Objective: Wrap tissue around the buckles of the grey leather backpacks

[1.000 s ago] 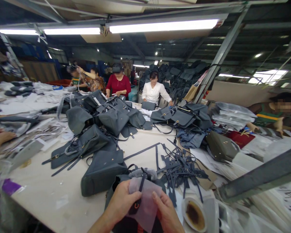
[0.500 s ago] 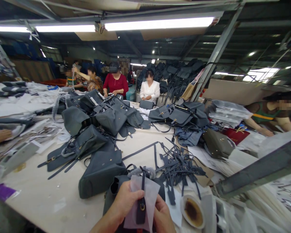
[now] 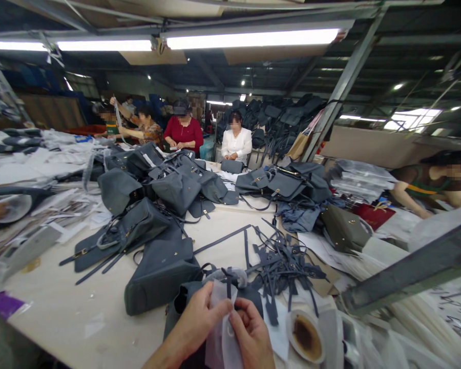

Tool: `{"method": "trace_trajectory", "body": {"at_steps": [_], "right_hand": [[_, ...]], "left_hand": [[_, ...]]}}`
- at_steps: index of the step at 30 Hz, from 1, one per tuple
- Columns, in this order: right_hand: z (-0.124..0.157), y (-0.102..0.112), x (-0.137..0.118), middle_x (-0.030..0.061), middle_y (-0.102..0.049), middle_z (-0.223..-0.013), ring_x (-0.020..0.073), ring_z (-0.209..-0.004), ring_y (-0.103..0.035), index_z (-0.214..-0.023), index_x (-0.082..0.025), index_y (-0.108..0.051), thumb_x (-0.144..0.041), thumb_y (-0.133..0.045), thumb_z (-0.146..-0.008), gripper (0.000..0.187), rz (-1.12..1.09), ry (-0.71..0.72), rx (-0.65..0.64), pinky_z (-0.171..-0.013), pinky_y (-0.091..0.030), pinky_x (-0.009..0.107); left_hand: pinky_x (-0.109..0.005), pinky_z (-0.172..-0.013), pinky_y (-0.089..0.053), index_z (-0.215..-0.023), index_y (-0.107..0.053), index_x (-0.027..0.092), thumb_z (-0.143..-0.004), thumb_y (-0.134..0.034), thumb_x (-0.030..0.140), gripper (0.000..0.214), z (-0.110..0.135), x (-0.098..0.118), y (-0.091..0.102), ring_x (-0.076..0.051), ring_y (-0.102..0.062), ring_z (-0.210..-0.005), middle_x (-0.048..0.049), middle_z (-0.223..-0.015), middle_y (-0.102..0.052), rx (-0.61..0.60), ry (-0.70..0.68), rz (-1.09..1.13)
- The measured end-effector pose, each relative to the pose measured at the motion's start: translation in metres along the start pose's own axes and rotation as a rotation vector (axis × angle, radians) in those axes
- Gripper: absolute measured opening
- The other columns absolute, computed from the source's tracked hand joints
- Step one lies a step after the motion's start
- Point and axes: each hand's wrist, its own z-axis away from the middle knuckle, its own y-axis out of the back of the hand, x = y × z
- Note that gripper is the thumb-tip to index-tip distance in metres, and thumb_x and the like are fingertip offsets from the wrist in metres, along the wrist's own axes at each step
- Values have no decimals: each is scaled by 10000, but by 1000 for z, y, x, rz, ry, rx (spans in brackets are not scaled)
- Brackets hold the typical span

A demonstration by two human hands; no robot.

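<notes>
Between my hands at the bottom centre is a sheet of white tissue paper (image 3: 216, 328), folded over a dark buckled strap (image 3: 228, 288). My left hand (image 3: 195, 319) pinches the paper and strap with its thumb on top. From the right, my right hand (image 3: 251, 333) presses the paper's folded edge with thumb and curled fingers. The buckle shows only faintly through the paper. Beneath my hands lies a dark backpack (image 3: 179, 300), mostly hidden by them and the paper.
Beside my left arm stands a dark bag (image 3: 159, 277); more bags (image 3: 176, 187) are heaped behind. Loose straps (image 3: 280, 261) pile up right of centre, near a bowl of brown stuff (image 3: 306, 335). A metal post (image 3: 407, 261) slants at right. Co-workers (image 3: 182, 130) sit across the table.
The paper's right side has been folded over the strap, covering the buckle. My right hand has moved up and left to the fold. My left hand stays about where it was.
</notes>
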Motion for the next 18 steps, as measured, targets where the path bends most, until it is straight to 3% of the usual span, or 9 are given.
{"method": "trace_trajectory", "body": {"at_steps": [3,6,12,15,18], "right_hand": [[3,-2,0,-38,-608,-576,128,-525,-543,-932,-192,-620,-510,-757,-696,419,9,1,7,-506,-396,219],[7,-6,1,-5,-670,-659,146,-588,-592,-938,-193,-631,-520,-784,-653,460,-45,34,45,-529,-424,222],[12,-7,11,-18,-663,-594,113,-493,-573,-793,-172,-615,-486,-822,-597,425,-234,-131,-111,-481,-409,197],[13,-4,15,-28,-662,-599,104,-446,-573,-799,-178,-584,-456,-840,-577,438,-240,-138,-94,-469,-421,200],[17,-2,17,-32,-654,-612,121,-414,-570,-893,-201,-581,-508,-793,-628,458,-157,-136,-85,-427,-427,219]], "left_hand": [[-241,-599,-366,-755,-615,159,-597,-652,206,168,-4,-2,-2,-157,-507,-671,27,-693,-580,74,-11,-111],[-239,-553,-329,-619,-557,168,-609,-603,223,72,-12,-4,-3,-127,-439,-583,41,-588,-502,78,38,27],[-227,-522,-348,-671,-504,190,-577,-640,295,195,-23,-5,-7,-101,-436,-515,56,-579,-502,-2,80,123],[-221,-487,-285,-625,-419,222,-602,-622,285,213,-25,-7,-7,-97,-394,-475,79,-518,-445,31,44,61],[-236,-538,-288,-611,-470,217,-622,-601,204,132,-25,-7,-4,-122,-420,-545,64,-534,-463,98,-32,-37]]}}
